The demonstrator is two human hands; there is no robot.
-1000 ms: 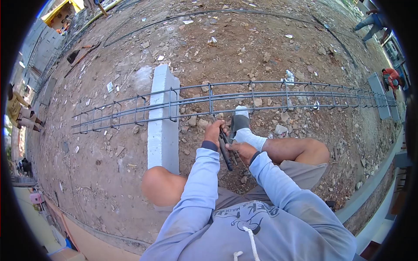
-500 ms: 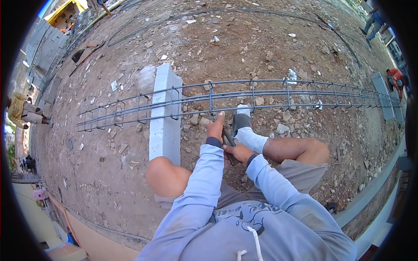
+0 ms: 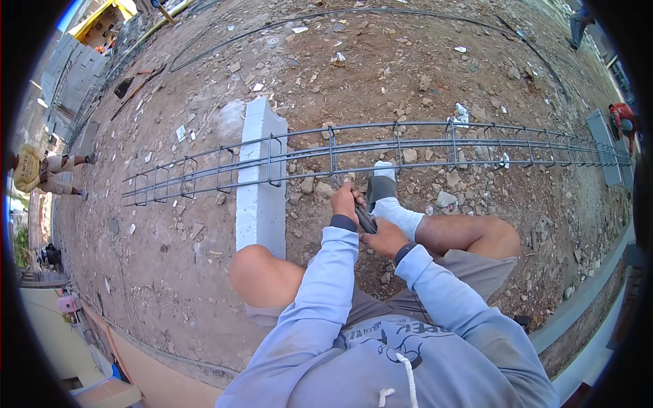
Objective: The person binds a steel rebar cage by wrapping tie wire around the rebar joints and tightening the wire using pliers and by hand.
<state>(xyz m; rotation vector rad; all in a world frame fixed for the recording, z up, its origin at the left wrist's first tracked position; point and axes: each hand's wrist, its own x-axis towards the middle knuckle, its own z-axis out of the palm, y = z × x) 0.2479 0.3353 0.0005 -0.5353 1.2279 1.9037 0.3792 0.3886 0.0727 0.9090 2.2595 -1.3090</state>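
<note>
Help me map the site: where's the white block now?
In the head view, the white block lies left of centre, under the steel cage and beside the left knee.

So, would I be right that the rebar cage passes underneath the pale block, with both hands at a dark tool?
Not quite: in the head view the rebar cage passes over the pale block, not underneath, with left hand and right hand at a dark tool, as you say.
</note>
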